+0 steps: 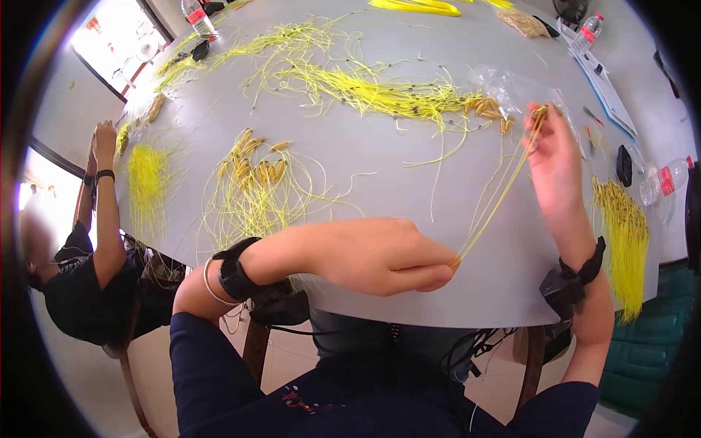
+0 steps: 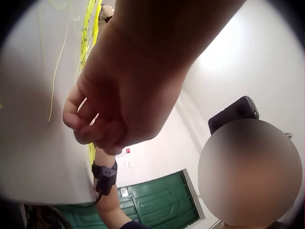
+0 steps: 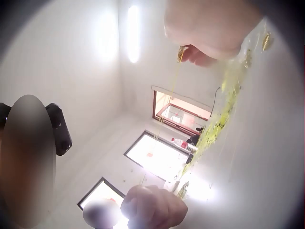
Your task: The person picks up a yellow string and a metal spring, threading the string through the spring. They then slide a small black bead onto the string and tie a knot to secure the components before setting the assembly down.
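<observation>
My left hand (image 1: 387, 255) is low over the table's near side, its curled fingers pinching the lower end of a few yellow lines (image 1: 491, 215). These lines run taut up to my right hand (image 1: 556, 157), raised over the table's right part. Between its fingertips the right hand pinches a small gold wire coil (image 3: 180, 54), where the lines meet. A tangled bundle of yellow lines (image 1: 365, 87) with dark beads lies beyond, with gold coils (image 1: 485, 108) at its right end. In the left wrist view the left hand (image 2: 109, 107) has its fingers folded, hiding the line ends.
A looser pile of yellow line (image 1: 255, 201) with gold coils lies left of centre. A neat bundle (image 1: 621, 241) hangs over the right edge. Plastic bags (image 1: 504, 84), bottles (image 1: 666, 181) and a clipboard (image 1: 602, 87) lie to the right. Another person (image 1: 87, 263) sits at left.
</observation>
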`<control>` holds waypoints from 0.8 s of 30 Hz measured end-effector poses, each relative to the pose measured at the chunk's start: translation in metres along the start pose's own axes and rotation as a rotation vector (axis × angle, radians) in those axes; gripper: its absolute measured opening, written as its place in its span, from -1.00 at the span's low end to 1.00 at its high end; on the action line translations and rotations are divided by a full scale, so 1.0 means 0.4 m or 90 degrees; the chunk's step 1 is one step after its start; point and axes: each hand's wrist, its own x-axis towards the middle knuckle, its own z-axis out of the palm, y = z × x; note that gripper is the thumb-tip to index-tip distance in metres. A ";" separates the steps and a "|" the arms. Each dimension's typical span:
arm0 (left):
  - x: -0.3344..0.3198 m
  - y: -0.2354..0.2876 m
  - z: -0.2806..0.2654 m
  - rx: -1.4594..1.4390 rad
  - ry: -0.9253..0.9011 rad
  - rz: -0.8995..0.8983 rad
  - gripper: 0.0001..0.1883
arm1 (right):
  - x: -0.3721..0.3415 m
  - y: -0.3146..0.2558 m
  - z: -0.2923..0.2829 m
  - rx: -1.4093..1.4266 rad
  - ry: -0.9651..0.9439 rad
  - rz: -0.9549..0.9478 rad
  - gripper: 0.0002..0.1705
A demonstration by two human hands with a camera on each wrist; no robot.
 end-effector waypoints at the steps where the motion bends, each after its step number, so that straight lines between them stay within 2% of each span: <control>1: -0.004 -0.005 0.000 -0.001 0.002 -0.001 -0.74 | 0.004 -0.007 -0.009 0.004 -0.014 -0.028 -0.83; 3: -0.012 -0.015 -0.009 0.040 -0.140 0.046 -0.78 | 0.005 -0.021 -0.013 -0.014 -0.046 -0.048 -0.84; 5: -0.036 0.001 -0.033 0.093 -0.130 0.005 -0.80 | -0.006 -0.035 0.000 -0.031 -0.077 -0.070 -0.86; 6: -0.043 0.007 -0.045 0.146 -0.123 -0.035 -0.83 | -0.023 -0.040 0.019 -0.079 -0.160 -0.076 -0.88; 7: -0.038 -0.005 -0.057 0.132 -0.033 -0.041 -0.84 | -0.040 -0.040 0.035 -0.128 -0.243 -0.083 -0.89; 8: -0.031 -0.017 -0.068 0.116 0.058 -0.046 -0.85 | -0.055 -0.035 0.047 -0.126 -0.246 -0.083 -0.89; 9: -0.026 -0.016 -0.077 0.093 0.160 -0.048 -0.87 | -0.071 -0.030 0.059 -0.196 -0.332 -0.116 -0.93; 10: -0.020 -0.014 -0.081 0.092 0.164 -0.049 -0.87 | -0.085 -0.026 0.071 -0.267 -0.419 -0.149 -0.94; 11: -0.014 -0.013 -0.085 0.086 0.303 -0.005 -0.86 | -0.098 -0.034 0.087 -0.265 -0.422 -0.150 -0.94; 12: -0.012 -0.010 -0.086 0.080 0.441 0.039 -0.86 | -0.110 -0.052 0.105 -0.433 -0.484 -0.266 -0.93; 13: -0.014 -0.006 -0.087 0.083 0.441 0.035 -0.86 | -0.121 -0.059 0.118 -0.599 -0.538 -0.386 -0.90; 16: -0.017 -0.001 -0.082 0.044 0.470 -0.005 -0.85 | -0.147 -0.050 0.129 -0.607 -0.489 -0.372 -0.87; 18: -0.011 -0.013 -0.070 0.072 0.404 0.073 -0.84 | -0.146 -0.045 0.128 -0.590 -0.468 -0.359 -0.88; 19: -0.006 -0.010 -0.061 0.062 0.407 0.059 -0.84 | -0.145 -0.042 0.127 -0.572 -0.449 -0.347 -0.89; 23: 0.003 -0.019 -0.050 0.014 0.401 0.039 -0.86 | -0.143 -0.017 0.113 -0.565 -0.492 -0.352 -0.83; 24: 0.005 -0.023 -0.048 0.039 0.420 0.059 -0.88 | -0.152 0.011 0.117 -0.419 -0.438 -0.279 -0.77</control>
